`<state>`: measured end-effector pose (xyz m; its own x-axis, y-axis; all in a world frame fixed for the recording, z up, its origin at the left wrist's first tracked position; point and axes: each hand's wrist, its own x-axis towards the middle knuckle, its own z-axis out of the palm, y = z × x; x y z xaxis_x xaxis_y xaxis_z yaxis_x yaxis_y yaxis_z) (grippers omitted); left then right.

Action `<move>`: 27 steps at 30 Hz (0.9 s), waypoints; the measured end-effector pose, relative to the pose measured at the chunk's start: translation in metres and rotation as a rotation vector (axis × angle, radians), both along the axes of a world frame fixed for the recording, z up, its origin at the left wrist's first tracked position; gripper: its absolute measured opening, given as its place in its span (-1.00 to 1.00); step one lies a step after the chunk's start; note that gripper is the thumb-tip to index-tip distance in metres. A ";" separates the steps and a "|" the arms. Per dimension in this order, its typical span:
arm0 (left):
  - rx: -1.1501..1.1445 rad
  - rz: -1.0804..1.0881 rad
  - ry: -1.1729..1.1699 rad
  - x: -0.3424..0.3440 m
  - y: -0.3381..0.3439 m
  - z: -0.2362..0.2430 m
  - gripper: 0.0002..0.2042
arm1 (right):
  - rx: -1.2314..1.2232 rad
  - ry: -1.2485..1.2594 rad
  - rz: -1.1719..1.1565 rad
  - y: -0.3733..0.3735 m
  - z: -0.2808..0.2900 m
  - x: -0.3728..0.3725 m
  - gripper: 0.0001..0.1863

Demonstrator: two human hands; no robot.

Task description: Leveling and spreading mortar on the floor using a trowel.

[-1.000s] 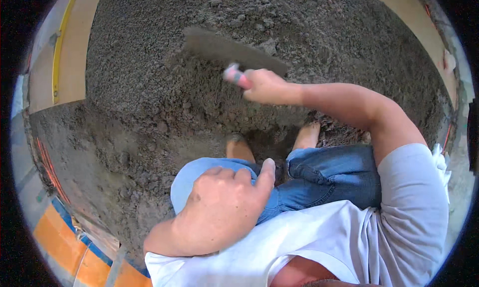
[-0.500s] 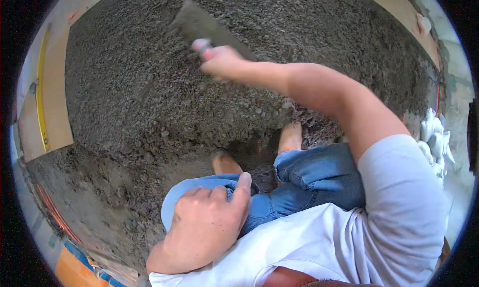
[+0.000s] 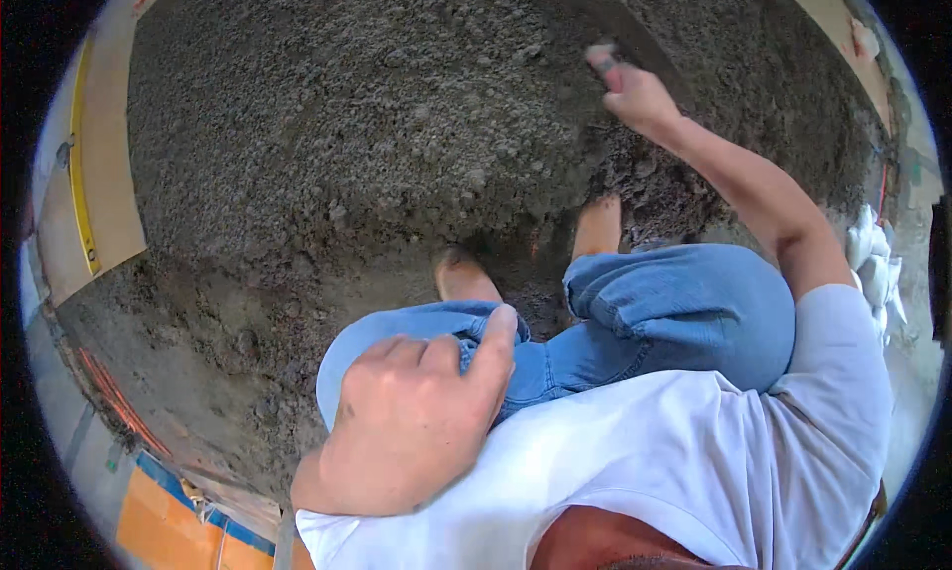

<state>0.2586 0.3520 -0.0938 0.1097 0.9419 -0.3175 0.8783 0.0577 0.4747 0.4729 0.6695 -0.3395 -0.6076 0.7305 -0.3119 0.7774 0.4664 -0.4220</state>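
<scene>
I have the fingers of the right hand (image 3: 643,104) wrapped round the handle of a trowel (image 3: 606,66), blurred against a rough, dark mix (image 3: 397,104) at far right; those of the left hand (image 3: 416,411) half curl at the left knee (image 3: 345,357), any hold I cannot tell, and a yellow bar (image 3: 79,173) lies far left

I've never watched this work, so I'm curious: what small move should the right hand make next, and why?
Perhaps the right hand should sweep the trowel back leftward over the grey mix: its surface there looks coarse and lumpy, while just beside the trowel it seems smoother, though motion blurs that part.
</scene>
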 end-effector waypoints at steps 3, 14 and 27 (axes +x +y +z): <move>-0.027 -0.038 0.038 0.005 0.003 -0.002 -0.63 | -0.117 -0.025 0.283 -0.063 0.008 -0.033 -0.76; -0.081 0.069 0.070 0.005 -0.015 0.002 -0.64 | -0.317 -0.291 0.977 -0.088 0.055 -0.029 -0.86; -0.071 -0.028 0.008 0.003 0.001 0.003 -0.62 | 0.095 -0.126 0.923 -0.006 0.018 -0.165 -0.76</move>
